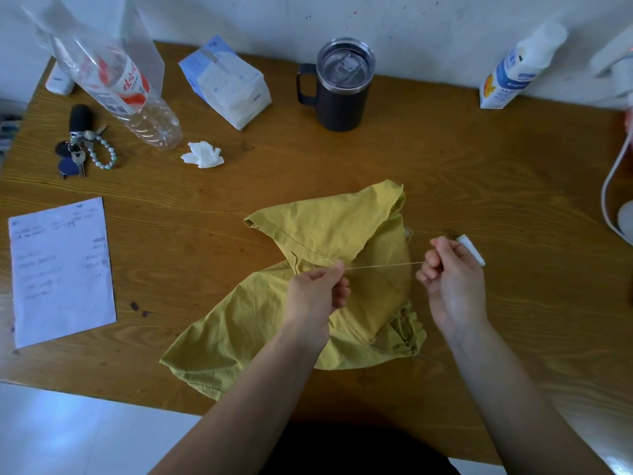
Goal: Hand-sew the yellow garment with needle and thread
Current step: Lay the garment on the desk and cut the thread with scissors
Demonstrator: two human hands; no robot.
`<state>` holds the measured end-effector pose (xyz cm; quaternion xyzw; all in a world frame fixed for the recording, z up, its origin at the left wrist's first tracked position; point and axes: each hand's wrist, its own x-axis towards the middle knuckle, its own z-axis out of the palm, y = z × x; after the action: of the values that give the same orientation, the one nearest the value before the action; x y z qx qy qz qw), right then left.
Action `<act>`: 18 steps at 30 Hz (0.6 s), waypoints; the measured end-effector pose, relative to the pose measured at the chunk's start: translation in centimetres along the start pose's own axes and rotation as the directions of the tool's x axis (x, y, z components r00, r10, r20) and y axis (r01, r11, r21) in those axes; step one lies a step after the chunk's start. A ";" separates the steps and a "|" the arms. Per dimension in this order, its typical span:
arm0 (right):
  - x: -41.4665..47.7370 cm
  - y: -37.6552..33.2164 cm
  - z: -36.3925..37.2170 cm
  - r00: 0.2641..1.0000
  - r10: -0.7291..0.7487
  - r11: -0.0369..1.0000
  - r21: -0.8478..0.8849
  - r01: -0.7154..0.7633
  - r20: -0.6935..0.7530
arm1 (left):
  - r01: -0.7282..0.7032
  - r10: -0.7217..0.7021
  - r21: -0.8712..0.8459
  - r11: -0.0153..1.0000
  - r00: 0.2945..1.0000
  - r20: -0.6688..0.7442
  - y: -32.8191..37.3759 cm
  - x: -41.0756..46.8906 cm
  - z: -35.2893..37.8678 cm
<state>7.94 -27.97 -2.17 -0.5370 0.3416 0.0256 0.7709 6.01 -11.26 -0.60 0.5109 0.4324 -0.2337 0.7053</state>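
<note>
Two pinches hold one taut thread (pixel 383 267): I see my left hand (pixel 317 296) nipping its left end between thumb and forefinger, and my right hand (pixel 450 274) gripping the other end with fingers curled shut. I cannot make out a needle. A white spool (pixel 472 250) lies just behind the right hand. Beneath both, the yellow garment (pixel 308 303) lies crumpled on the wooden table (pixel 496 166), near its near edge.

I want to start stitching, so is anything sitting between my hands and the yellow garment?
Nothing visible does. Both the left hand and right hand hover directly over the garment, with only the thread stretched taut between them. The tissue and mug sit farther back.
</note>
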 end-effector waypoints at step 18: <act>1.7 -2.6 -3.3 0.982 -0.016 0.998 0.056 0.027 -0.190 | -0.025 0.025 -0.001 1.000 0.999 -0.039 0.9 0.0 -1.0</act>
<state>8.59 -32.43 -1.65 -0.5181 0.4081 -0.0436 0.7504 6.29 -9.98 -0.26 0.5203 0.4399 -0.2147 0.6997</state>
